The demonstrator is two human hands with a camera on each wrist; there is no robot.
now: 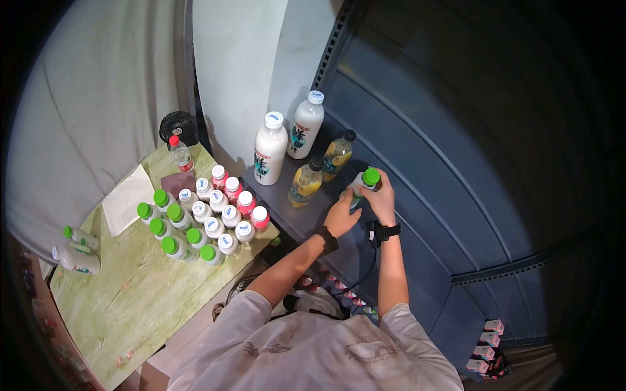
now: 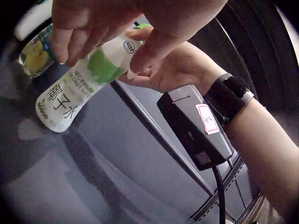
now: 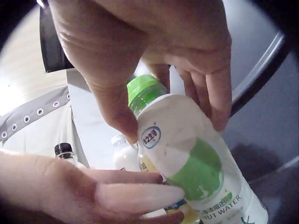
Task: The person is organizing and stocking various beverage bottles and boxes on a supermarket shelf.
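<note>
A green-capped coconut water bottle (image 1: pixel 357 189) (image 2: pixel 79 84) (image 3: pixel 187 154) stands on the grey shelf, held between both hands. My right hand (image 1: pixel 380 195) (image 3: pixel 154 51) grips it near the cap, thumb on one side and fingers on the other. My left hand (image 1: pixel 341 215) (image 2: pixel 135 23) holds its side, the thumb and fingers around the upper label in the left wrist view. Just left of it in the head view are two black-capped bottles with yellow labels (image 1: pixel 304 184) (image 1: pixel 338 155).
Two large white bottles (image 1: pixel 269 150) (image 1: pixel 306 124) stand further back on the shelf. On the green table (image 1: pixel 117 300) are several green-, white- and pink-labelled small bottles, a red-capped bottle (image 1: pixel 180 155) and paper (image 1: pixel 127 199). Small cartons (image 1: pixel 484 352) sit at lower right.
</note>
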